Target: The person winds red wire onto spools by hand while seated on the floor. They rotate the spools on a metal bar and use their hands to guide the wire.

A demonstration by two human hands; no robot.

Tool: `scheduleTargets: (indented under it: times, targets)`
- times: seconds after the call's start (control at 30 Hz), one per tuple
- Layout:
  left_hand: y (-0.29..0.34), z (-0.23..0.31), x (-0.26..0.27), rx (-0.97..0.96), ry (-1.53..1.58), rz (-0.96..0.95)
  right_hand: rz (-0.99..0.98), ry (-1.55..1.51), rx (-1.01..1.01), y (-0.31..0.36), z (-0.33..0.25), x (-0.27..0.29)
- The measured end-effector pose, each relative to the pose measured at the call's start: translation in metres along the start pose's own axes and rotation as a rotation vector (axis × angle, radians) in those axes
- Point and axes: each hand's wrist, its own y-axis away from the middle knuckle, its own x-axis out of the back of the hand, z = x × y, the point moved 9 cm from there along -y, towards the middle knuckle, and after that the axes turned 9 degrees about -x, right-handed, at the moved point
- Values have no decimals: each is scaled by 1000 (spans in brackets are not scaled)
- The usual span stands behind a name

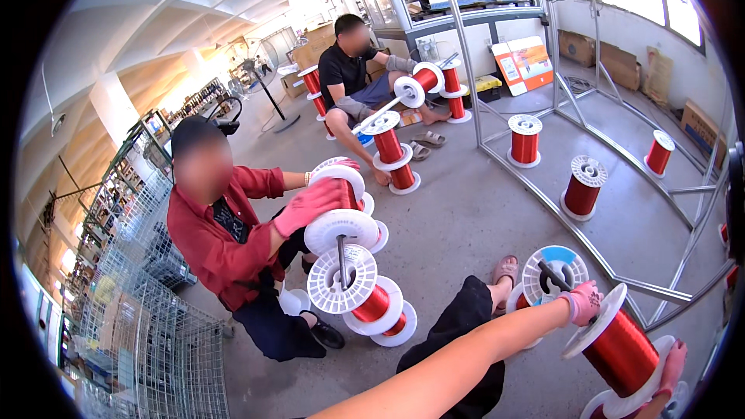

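Observation:
At the right, my left hand (pixel 585 302), in a pink glove, is closed at the upper white flange of a large spool of red-copper wire (pixel 621 353). My right hand (pixel 673 372), gloved alike, grips the opposite flange of that spool, which lies tilted. A dark rod (pixel 554 276) pokes out from beside my left hand, over the hub of a white-flanged spool with a blue label (pixel 555 256). How far the rod runs is hidden. Part of another spool (pixel 597 403) shows below my right hand at the lower edge.
A person in a red shirt (pixel 217 233) handles spools on a rod at the left (pixel 341 279). Another person (pixel 349 81) sits farther back by a rod-mounted spool (pixel 419 85). Several spools stand inside a metal tube frame (pixel 543 202). Wire cages (pixel 155 326) line the left.

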Motion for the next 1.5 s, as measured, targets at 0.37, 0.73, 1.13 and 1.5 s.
scheduleTargets:
  times: [0.37,0.73,1.13,1.5]
  targets:
    - [-3,3,-6,-65,8,-36,545,-522,53,143,55,-18]
    - [-1,-7,0,25,155,45,245,-180,-131,186,178,-163]
    - [4,-4,5,20,122,11,456,-144,-55,168,173,-91]
    - [1,-6,-5,70,126,-18,46,-681,145,1,19,18]
